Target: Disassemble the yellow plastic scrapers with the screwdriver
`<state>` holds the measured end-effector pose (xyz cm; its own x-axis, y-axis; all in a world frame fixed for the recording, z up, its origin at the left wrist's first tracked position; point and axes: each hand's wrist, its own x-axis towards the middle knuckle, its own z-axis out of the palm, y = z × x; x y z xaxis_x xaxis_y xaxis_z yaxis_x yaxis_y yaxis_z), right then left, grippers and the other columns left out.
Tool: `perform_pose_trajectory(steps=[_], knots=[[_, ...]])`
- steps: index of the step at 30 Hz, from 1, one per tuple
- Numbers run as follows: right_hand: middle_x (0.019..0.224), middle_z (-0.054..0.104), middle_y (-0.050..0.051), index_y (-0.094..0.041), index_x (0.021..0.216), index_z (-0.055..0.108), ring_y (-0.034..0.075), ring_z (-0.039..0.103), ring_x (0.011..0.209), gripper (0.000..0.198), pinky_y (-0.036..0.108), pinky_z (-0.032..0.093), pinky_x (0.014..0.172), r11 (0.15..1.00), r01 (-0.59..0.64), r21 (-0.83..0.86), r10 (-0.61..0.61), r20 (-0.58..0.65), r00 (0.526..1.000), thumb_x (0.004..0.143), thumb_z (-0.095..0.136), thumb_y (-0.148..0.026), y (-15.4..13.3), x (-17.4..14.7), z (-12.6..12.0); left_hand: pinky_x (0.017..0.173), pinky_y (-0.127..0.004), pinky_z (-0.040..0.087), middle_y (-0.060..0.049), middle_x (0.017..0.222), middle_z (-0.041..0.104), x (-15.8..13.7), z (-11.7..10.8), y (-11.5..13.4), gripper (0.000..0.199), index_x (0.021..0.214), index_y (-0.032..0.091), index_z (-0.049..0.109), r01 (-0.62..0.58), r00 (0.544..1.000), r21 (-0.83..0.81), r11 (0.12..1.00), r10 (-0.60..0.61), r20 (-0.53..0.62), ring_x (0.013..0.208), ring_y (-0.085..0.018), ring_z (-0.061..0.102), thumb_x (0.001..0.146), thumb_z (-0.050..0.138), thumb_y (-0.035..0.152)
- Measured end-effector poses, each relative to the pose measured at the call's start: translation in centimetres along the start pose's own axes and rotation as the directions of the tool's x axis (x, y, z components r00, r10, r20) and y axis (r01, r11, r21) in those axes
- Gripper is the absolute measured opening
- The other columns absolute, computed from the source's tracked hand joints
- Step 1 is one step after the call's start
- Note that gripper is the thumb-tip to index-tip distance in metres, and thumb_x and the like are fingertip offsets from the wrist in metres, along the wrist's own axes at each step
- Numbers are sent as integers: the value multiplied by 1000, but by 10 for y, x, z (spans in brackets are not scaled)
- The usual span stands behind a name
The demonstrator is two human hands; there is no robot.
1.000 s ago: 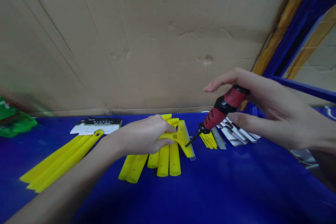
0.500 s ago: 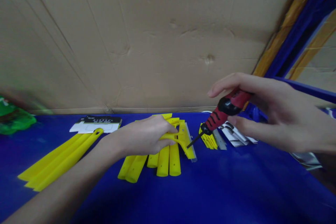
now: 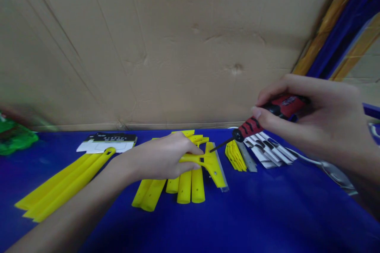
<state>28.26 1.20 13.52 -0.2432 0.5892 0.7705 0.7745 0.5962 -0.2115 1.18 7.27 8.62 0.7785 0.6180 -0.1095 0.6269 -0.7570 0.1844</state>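
Observation:
My left hand is closed on a yellow scraper, gripping it near the neck with the wide head pointing right. A clear or grey strip runs along the head's right edge, and a small screw shows on its lower half. My right hand grips a red and black screwdriver, its thumb and forefinger on the handle. The shaft slants down left, and its tip meets the upper half of the scraper head. Beneath my left hand lie several yellow handles, partly covered by it.
Yellow plastic pieces lie beside grey strips and folded white cards at the right. At left are yellow handles with a black-and-white card. A green bag sits far left; a cardboard wall stands behind.
The screwdriver tip has moved from the lower half of the scraper head to the upper half. My right hand's fingers have closed in around the handle, and the hand has shifted right.

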Motion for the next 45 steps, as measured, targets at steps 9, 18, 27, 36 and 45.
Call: perform_pose_trajectory(steps=[9, 18, 27, 36, 45], knots=[[64, 67, -1, -27, 77, 63, 18, 59, 52, 10, 33, 38, 48, 1000, 18, 4, -18, 4, 1000, 85, 69, -29, 2, -2, 0, 68, -30, 50, -6, 107, 80, -2, -5, 8, 25, 117, 24, 77, -16, 1000, -12, 1000, 16, -2, 86, -22, 74, 99, 64, 34], [61, 65, -1, -27, 75, 62, 17, 57, 49, 12, 33, 35, 47, 1000, 23, 2, -23, 7, 1000, 83, 70, -29, -2, 0, -1, 75, -29, 53, -7, 104, 80, -2, -4, 6, 24, 114, 22, 78, -44, 998, -53, 998, 41, -49, 88, -22, 74, 98, 65, 35], [59, 62, -3, -24, 75, 64, 13, 52, 47, 9, 30, 32, 47, 991, 81, -110, -87, -49, 995, 83, 68, -24, -1, -1, -2, 77, -31, 56, -10, 121, 78, 0, -2, 5, 32, 127, 23, 75, 8, 999, 32, 999, -6, -49, 102, -26, 74, 98, 66, 35], [56, 58, -2, -22, 75, 67, 13, 49, 47, 10, 31, 33, 46, 985, 4, -173, -22, -105, 994, 83, 70, -28, 0, -2, 2, 91, -40, 59, -9, 119, 79, -2, 1, 3, 32, 126, 26, 75, 0, 997, 57, 998, 4, -74, 109, -29, 74, 98, 65, 38], [58, 62, -1, -24, 75, 67, 15, 51, 47, 10, 32, 33, 46, 991, -5, -133, -8, -101, 995, 82, 70, -29, 0, -2, 0, 92, -40, 60, -8, 120, 79, -1, 1, 2, 31, 126, 25, 75, -1, 994, 79, 997, 9, -105, 110, -28, 75, 97, 68, 34]])
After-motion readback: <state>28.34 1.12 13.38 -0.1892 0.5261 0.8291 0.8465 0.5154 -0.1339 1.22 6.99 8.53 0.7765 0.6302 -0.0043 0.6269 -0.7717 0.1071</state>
